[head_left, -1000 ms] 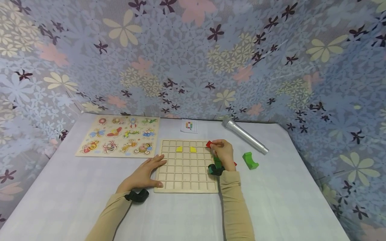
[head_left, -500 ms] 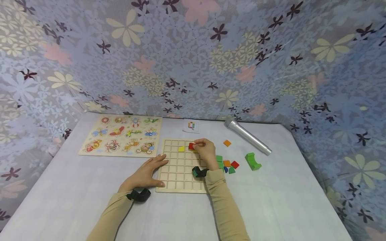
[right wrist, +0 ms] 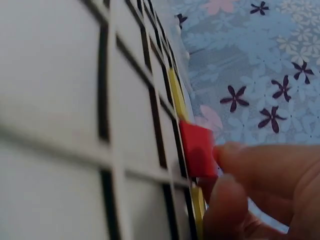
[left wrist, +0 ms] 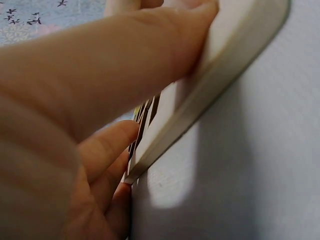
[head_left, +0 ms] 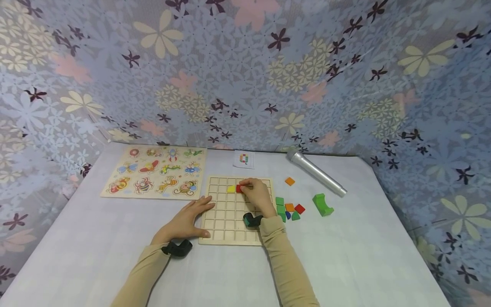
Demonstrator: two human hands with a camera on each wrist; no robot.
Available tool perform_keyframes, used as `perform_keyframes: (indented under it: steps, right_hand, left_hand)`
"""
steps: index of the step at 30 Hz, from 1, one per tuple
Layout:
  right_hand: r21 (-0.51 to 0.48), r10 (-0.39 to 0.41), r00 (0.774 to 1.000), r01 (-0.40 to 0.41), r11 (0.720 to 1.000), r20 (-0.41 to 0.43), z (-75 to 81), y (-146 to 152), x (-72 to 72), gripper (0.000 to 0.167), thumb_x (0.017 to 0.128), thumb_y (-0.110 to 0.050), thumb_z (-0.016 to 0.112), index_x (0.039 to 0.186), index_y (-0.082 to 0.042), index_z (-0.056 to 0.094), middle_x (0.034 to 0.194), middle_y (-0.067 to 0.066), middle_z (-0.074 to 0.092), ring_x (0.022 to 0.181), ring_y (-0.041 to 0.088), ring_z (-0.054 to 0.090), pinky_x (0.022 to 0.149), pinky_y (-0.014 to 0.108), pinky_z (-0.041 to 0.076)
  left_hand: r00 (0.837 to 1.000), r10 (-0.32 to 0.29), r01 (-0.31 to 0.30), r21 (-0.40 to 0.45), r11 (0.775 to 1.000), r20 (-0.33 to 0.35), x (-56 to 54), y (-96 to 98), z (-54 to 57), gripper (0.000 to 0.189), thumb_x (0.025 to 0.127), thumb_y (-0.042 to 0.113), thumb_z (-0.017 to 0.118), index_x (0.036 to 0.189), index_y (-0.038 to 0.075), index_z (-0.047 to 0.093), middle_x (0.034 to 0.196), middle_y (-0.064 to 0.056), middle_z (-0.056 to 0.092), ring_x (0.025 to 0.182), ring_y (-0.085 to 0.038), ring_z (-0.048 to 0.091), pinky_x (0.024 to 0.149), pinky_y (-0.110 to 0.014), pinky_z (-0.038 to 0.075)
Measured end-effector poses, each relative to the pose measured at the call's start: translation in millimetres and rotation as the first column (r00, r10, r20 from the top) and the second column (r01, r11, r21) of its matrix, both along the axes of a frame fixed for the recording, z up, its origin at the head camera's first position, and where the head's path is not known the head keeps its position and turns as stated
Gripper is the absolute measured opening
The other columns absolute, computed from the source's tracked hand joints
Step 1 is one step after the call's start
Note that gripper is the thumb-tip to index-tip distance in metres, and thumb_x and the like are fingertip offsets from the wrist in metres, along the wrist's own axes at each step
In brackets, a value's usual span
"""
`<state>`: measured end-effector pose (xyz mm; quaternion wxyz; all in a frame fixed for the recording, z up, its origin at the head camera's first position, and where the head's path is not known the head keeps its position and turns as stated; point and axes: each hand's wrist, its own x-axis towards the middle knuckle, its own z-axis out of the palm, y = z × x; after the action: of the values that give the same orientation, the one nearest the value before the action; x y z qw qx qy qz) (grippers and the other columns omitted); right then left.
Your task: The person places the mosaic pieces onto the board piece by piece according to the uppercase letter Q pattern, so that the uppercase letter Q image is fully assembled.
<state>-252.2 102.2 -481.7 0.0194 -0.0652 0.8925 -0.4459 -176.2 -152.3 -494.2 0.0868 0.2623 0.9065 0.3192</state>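
A wooden grid board [head_left: 229,224] lies on the table. My right hand [head_left: 258,198] reaches over its upper part and pinches a red square block [right wrist: 199,150] between thumb and finger. That block stands at a cell between two yellow pieces: the left one [head_left: 231,189] shows in the head view, while the other yellow piece [right wrist: 198,210] is visible in the right wrist view and mostly covered by fingers from above. Along the board's left edge, my left hand [head_left: 185,221] rests with fingers spread, its thumb [left wrist: 185,40] on the board near the front corner.
Right of the board lie loose green blocks [head_left: 280,209], orange squares [head_left: 289,181], a red square [head_left: 300,209] and a blue piece [head_left: 288,215]. Beyond them are a green arch block [head_left: 322,205] and a silver microphone [head_left: 316,172]. A pattern card [head_left: 244,159] and insect puzzle board [head_left: 153,170] sit behind.
My right hand has carried the red block left from the board's right edge, then down to the cell between the yellow pieces. The left hand stays at the board's edge.
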Motion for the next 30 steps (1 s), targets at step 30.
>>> perform_keyframes:
  steps: [30]
  right_hand:
    - [0.029, -0.406, 0.911, 0.405, 0.914, 0.070, 0.7, 141.7, 70.1, 0.037, 0.089, -0.001, 0.048, 0.124, -0.004, 0.062, 0.125, 0.020, 0.063, 0.076, 0.021, 0.053, 0.056, 0.019, 0.041]
  left_hand:
    - [0.999, -0.012, 0.013, 0.006, 1.000, -0.049, 3.4, 1.2, 2.9, 0.088, 0.071, 0.038, 0.083, 0.143, 0.004, 0.046, 0.156, -0.019, 0.032, 0.145, -0.043, 0.024, 0.119, -0.061, 0.017]
